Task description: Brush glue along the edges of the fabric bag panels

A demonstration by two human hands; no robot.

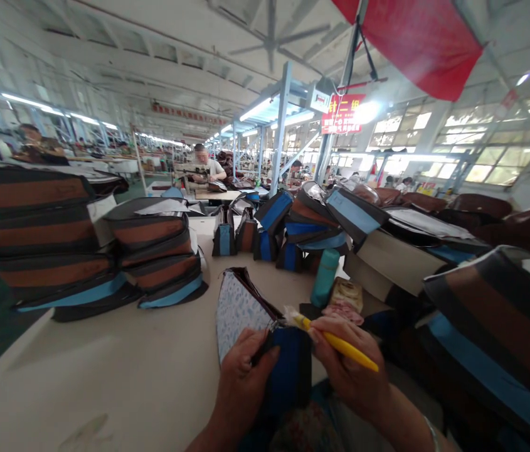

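Note:
My left hand (pixel 246 370) pinches the edge of a bag piece (pixel 288 370) with a blue and dark outer side. The bag's pale blue patterned lining (pixel 239 307) faces out on the left, and a dark zipper-like edge runs down toward my fingers. In my right hand (pixel 349 361) is a yellow-handled brush (pixel 347 349), gripped between thumb and fingers. Its pale, ragged tip is blurred and sits at the bag's upper edge, just right of my left fingertips. The lower part of the bag is partly hidden by my hands.
Stacked brown, black and blue bag pieces (pixel 156 251) stand left on the pale table (pixel 152 370). More bags (pixel 224 238) line its far side. A teal bottle (pixel 325 276) and a pink cloth (pixel 342 311) lie near my right hand. Large striped pieces (pixel 504 295) crowd the right.

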